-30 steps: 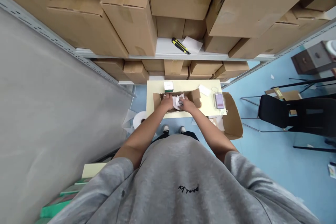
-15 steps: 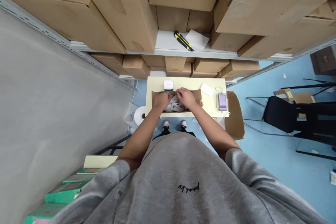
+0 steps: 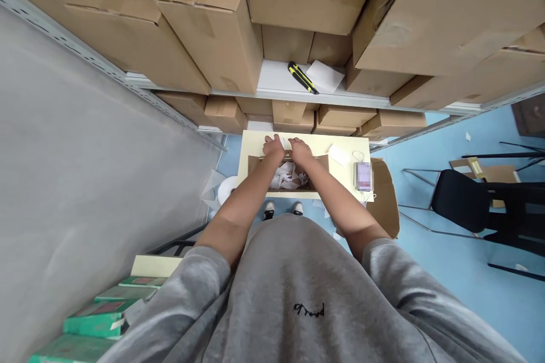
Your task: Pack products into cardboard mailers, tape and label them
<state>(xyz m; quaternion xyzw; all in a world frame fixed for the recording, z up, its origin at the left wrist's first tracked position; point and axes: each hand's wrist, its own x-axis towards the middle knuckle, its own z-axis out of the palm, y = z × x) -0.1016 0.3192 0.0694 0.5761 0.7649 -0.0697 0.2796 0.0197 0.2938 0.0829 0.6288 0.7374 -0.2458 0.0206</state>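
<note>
As I look down at the open carton (image 3: 322, 165): it sits on the counter (image 3: 347, 181), crumpled white paper (image 3: 284, 178) inside.
Left hand (image 3: 273, 147): by the carton's far edge, fingers partly bent; I cannot tell whether they grip anything.
Right hand (image 3: 300, 151): just beside it, fingers curled; its hold is hidden from me.
Cutter (image 3: 303, 77): on the shelf (image 3: 272, 78), near a white slip (image 3: 325, 76).

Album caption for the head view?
Left hand and right hand at the far side of an open cardboard box holding crumpled white paper.
</note>
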